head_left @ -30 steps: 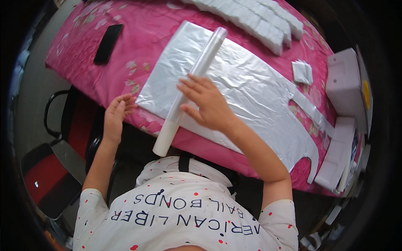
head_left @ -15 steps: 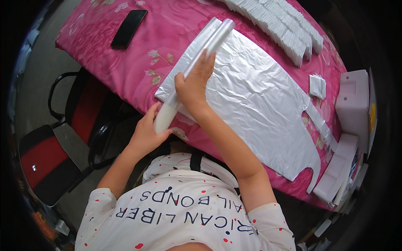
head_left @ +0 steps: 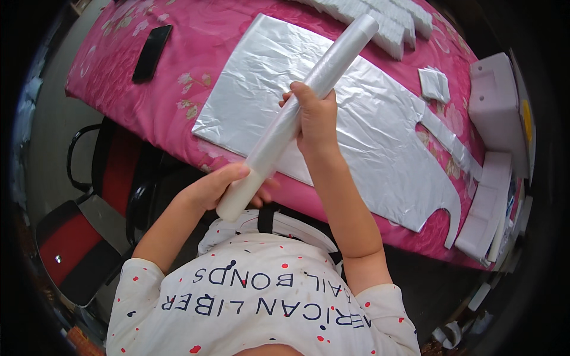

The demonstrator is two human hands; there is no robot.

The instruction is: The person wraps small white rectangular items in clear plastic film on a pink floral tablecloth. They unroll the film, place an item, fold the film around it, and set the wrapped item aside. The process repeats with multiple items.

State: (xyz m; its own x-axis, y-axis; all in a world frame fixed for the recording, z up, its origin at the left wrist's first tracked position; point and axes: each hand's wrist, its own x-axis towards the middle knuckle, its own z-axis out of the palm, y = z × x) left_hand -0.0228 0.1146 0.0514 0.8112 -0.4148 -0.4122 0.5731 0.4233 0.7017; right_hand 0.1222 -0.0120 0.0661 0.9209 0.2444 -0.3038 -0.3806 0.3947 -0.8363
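The clear plastic roll (head_left: 276, 145) has just come up off the silver sheet (head_left: 368, 130), where it lay half a second ago; both hands now seem to bear its weight, so the sheet lies free beneath them, spread flat with mild wrinkles. The right hand (head_left: 319, 118) clasps the roll around its middle, thumb over the top and fingertips showing on the far side. The left hand (head_left: 217, 187) grasps the near end, thumb above and fingers passing underneath; those fingers blur, so I cannot tell how tightly they press. The roll thus slants between the hands, running on beyond the right one toward the white stack (head_left: 407, 24). A black phone (head_left: 152, 53) lies ahead of the left hand, well apart.
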